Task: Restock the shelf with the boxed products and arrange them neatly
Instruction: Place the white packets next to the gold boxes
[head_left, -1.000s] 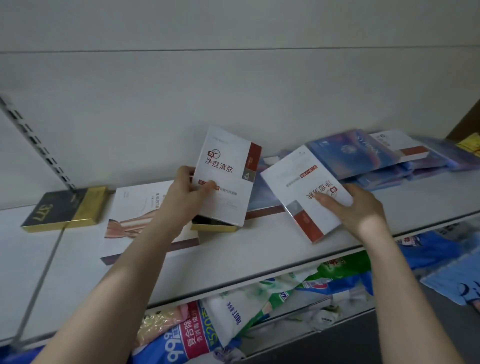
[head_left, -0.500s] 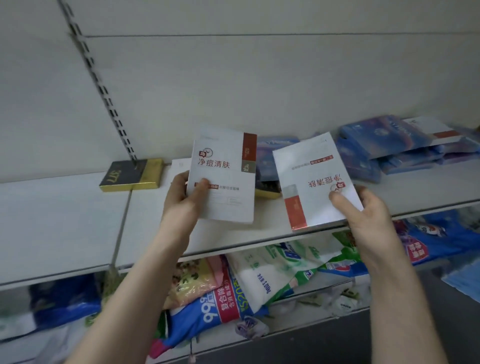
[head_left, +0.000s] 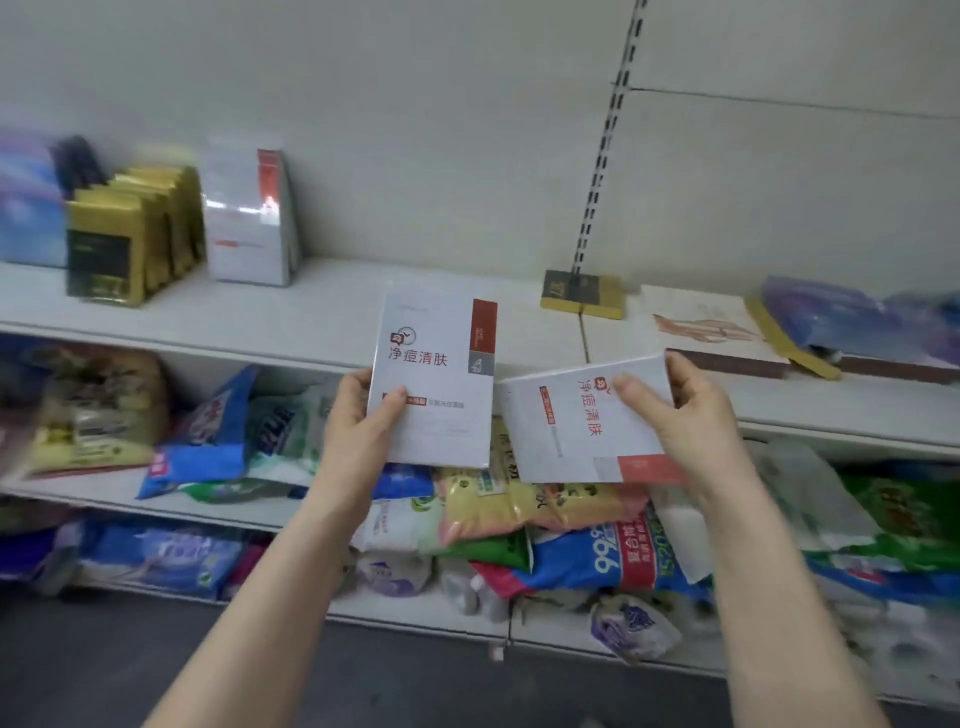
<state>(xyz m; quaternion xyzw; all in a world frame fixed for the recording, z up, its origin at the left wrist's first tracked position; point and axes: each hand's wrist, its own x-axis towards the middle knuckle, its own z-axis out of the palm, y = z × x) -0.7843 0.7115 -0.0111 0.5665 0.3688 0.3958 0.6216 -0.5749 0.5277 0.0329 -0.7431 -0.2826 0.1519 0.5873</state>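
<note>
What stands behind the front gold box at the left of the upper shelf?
Behind the front gold box stand more gold boxes in a row, each mostly covered; blur hides their number.

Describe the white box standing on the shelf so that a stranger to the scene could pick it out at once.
Start at the top shelf and follow it left. An upright white box stands just right of a row of gold packs. Unlike those, it is white with a red strip at its upper right.

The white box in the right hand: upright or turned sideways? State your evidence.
Turned sideways: the white box in the right hand shows its red characters running downward and its red band along the bottom edge.
</note>
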